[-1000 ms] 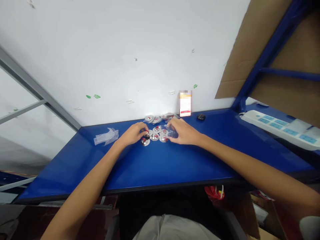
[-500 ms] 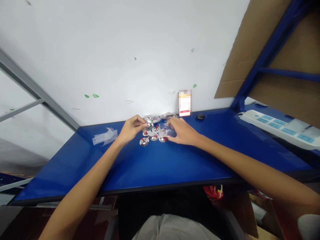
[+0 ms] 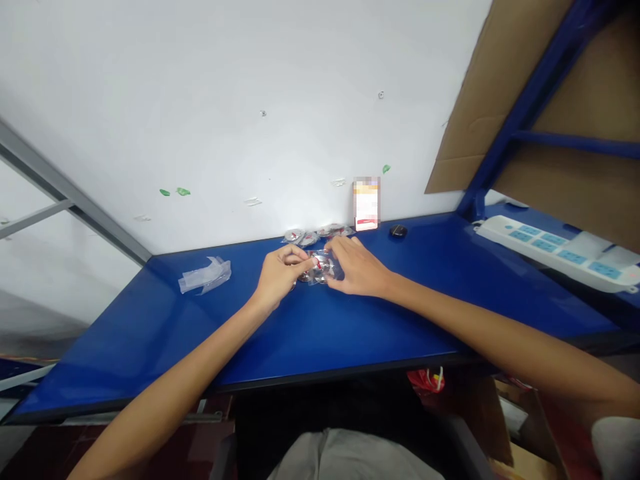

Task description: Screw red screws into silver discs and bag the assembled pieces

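Working over the blue worktop from afar, I have the right hand and left hand near its back edge, the former gripping a clear bag, the latter pinching a shiny disc at the bag's left end, between both.

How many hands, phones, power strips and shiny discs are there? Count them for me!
Hands: 2, left hand and right hand
Shiny discs: at least 3; others overlap or hide
Phone: 1
Power strip: 1
Total: at least 7
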A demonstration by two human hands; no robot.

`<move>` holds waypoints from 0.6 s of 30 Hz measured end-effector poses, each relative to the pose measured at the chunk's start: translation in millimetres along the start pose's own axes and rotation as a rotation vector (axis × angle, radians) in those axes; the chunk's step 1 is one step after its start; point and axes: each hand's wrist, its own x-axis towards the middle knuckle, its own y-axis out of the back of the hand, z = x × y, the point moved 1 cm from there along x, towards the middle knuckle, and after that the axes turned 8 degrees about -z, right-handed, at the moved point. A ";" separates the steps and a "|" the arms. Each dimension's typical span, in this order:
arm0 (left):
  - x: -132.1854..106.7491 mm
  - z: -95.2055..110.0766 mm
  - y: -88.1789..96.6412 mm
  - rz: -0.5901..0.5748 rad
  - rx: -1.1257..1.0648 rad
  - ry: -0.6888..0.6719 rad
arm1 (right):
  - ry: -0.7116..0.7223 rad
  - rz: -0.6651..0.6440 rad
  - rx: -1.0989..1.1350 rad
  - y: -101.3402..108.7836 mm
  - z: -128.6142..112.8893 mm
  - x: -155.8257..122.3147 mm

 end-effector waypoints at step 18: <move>12.1 21.5 58.2 0.029 0.367 -0.303 | -0.230 0.210 1.121 -13.5 22.3 1.9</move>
